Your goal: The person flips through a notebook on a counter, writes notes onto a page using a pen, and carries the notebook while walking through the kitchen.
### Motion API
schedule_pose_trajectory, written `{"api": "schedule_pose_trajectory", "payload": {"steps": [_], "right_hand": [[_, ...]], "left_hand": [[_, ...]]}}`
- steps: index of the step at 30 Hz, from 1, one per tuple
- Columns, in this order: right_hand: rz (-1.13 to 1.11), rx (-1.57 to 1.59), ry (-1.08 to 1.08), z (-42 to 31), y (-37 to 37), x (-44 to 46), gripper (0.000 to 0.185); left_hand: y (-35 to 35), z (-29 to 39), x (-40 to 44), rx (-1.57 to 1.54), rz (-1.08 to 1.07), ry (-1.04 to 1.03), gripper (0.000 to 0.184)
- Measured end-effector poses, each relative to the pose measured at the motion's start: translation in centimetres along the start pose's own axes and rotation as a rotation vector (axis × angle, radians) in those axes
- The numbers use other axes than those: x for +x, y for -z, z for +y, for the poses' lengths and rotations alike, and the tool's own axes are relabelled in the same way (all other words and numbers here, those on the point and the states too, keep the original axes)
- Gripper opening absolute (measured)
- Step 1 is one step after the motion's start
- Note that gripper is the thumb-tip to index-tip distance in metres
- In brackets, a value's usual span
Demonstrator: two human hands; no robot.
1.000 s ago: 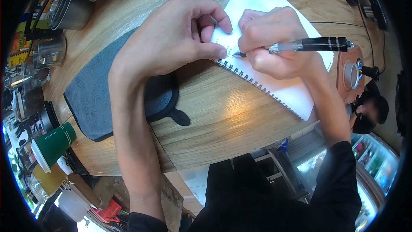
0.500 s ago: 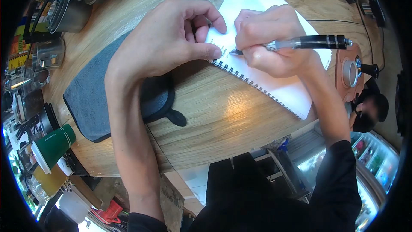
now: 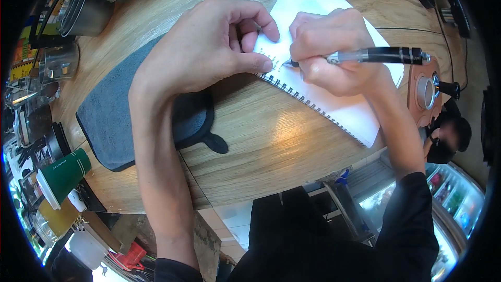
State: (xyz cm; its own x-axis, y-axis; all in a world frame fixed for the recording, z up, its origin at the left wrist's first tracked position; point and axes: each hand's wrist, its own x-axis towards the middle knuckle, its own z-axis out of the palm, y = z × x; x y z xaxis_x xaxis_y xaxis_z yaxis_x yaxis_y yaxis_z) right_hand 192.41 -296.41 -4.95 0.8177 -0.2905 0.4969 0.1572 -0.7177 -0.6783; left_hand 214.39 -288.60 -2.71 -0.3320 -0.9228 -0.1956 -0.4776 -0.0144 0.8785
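A spiral notebook lies slanted on the wooden table, with small handwriting near its left edge. My right hand is closed around a black pen with a clear barrel, its tip on the page by the writing. My left hand holds the notebook at its left edge, thumb and index fingertip on the page and the other fingers curled. Beneath my left forearm lies a grey cloth with black trim. The notebook's upper right part is partly hidden by my right hand.
A green paper cup lies tipped at the table's left edge. Metal pitchers stand at the upper left. On the right, a portafilter sits in a brown stand. Another person is beyond the table at right.
The pen tip has shifted slightly along the page, with more writing visible near it. My left hand keeps its place on the notebook; the whole view has shifted a little.
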Motion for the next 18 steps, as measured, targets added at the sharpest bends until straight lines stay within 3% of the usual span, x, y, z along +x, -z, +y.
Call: {"api": "schedule_pose_trajectory", "payload": {"steps": [9,11,13,18], "right_hand": [[-0.029,-0.16,0.049,-0.37,0.2,0.24,0.006],[-0.006,0.044,-0.068,-0.37,0.43,0.09,0.007],[-0.005,0.046,-0.076,-0.2,0.63,0.07,0.008],[-0.012,-0.056,0.089,0.33,0.58,0.29,0.003]], "left_hand": [[-0.12,-0.02,-0.03,0.022,0.006,0.01,0.036],[-0.15,-0.02,-0.02,-0.01,0.003,0.022,0.035],[-0.14,0.05,0.01,-0.01,0.0,0.016,0.035],[-0.11,-0.13,0.06,-0.011,-0.009,0.011,0.035]]}}
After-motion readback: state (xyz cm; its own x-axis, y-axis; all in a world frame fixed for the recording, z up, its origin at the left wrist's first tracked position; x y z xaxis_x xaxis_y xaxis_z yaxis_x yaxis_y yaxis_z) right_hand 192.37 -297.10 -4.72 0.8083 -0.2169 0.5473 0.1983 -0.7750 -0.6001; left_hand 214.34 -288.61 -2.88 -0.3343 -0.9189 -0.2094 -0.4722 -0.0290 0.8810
